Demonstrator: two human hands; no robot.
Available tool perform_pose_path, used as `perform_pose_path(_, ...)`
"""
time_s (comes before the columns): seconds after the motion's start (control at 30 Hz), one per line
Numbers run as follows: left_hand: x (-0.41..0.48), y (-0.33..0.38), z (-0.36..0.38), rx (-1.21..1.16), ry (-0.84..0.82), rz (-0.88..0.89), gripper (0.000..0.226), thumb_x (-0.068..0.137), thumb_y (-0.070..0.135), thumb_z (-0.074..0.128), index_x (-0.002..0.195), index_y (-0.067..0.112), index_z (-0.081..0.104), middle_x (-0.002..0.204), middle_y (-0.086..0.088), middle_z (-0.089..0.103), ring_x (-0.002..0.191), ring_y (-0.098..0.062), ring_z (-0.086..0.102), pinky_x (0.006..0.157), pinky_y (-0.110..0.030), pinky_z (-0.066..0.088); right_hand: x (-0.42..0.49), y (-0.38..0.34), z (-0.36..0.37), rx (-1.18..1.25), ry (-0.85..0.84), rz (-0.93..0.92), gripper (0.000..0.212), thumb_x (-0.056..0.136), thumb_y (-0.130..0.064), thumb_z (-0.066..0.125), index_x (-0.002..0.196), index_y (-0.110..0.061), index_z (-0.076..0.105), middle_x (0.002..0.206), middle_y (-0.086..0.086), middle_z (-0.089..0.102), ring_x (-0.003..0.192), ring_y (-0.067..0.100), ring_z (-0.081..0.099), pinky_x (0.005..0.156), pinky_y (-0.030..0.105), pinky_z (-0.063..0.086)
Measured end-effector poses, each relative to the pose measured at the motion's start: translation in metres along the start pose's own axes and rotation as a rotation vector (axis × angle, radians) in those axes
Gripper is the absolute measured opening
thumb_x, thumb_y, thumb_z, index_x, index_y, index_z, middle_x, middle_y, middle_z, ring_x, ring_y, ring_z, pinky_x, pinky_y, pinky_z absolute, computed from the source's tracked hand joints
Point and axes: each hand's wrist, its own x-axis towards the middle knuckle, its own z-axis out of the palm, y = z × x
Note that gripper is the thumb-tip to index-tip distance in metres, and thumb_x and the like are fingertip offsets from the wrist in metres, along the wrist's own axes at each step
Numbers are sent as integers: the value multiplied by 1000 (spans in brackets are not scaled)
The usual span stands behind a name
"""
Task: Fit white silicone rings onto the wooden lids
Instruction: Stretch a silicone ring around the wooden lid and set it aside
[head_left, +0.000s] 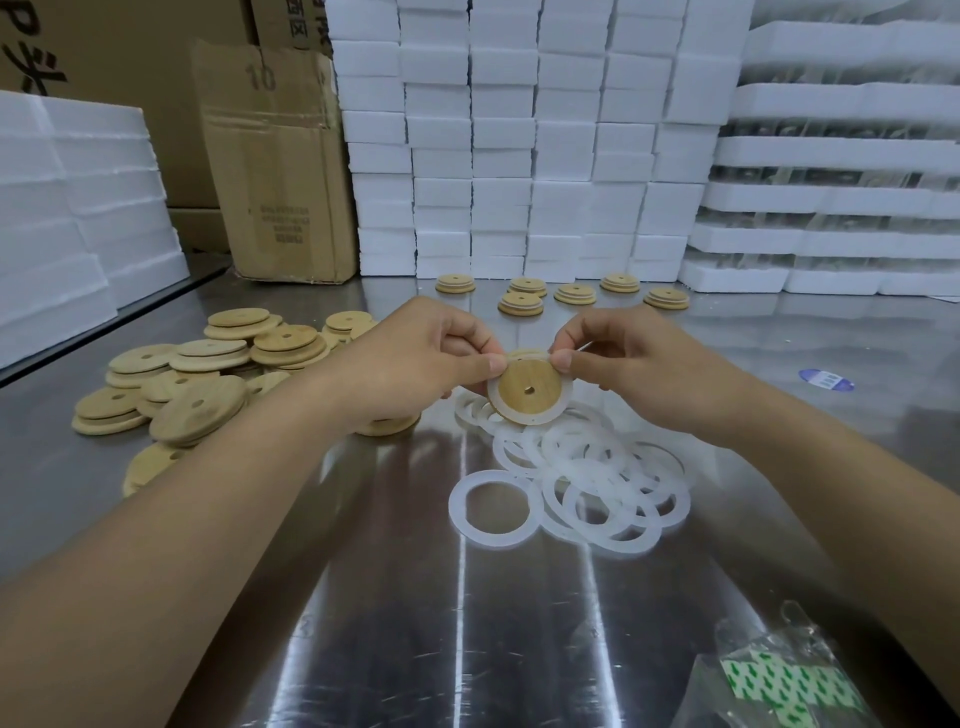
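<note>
Both hands pinch one wooden lid (530, 387) by its upper rim. The left hand (410, 364) holds it between thumb and curled fingers on the left side, and the right hand (639, 369) does the same on the right, the two thumb tips close together at the top edge. The lid is held tilted towards the camera, above the table, with its small centre hole showing. A white silicone ring (494, 397) lies around its face as a pale band; whether it is fully seated under the thumbs cannot be told.

Just below the lid, a loose heap of silicone rings (587, 478) overlaps on the steel table (415, 597). To the left is a pile of bare lids (208, 374), some stacked. Behind the hands, several ringed lids (574, 293) lie singly near a wall of white foam blocks (519, 135). A cardboard box (280, 166) stands at back left. A plastic bag (779, 680) with green-and-white contents lies at lower right.
</note>
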Motion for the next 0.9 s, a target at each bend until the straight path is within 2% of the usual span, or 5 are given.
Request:
perform_pose_path(0.2,0,-1,2,-12,55,34,6,98,19,77,93,17,79,81,4,82,75,3,75,62,-4,48,-1,1,0,15,-9,17,12,102,-22,69,95,-12,74,84,-6,77,75,-3,65,67,8,46)
perform_pose_path(0.43,0,-1,1,0,59,4,7,94,26,83,90,21,81,80,4,82,75,2,76,60,-4,47,-3,-2,-6,48,-56,81,15,96,-33,76,95,-17,76,98,0,79,102,22,72,88,37,56)
perform_pose_path(0.57,-1,0,-1,30,9,-21,9,90,31,87,87,24,82,77,5,81,70,4,71,62,-7,48,-4,1,-11,57,-100,99,19,93,-35,78,96,-16,77,100,5,79,104,24,72,89,35,54)
perform_pose_path(0.7,-2,-1,-4,32,-15,-48,8,88,33,87,87,26,83,80,5,82,73,1,68,75,-22,54,-4,3,-14,52,-108,92,18,93,-34,77,97,-16,78,100,6,79,98,18,73,87,32,53)
perform_pose_path(0.9,-3,-2,-6,64,-21,-49,11,81,33,92,84,25,86,80,7,82,73,3,69,70,-15,56,-4,7,-13,73,-112,99,27,82,-44,79,94,-20,81,101,7,79,90,8,68,84,28,52)
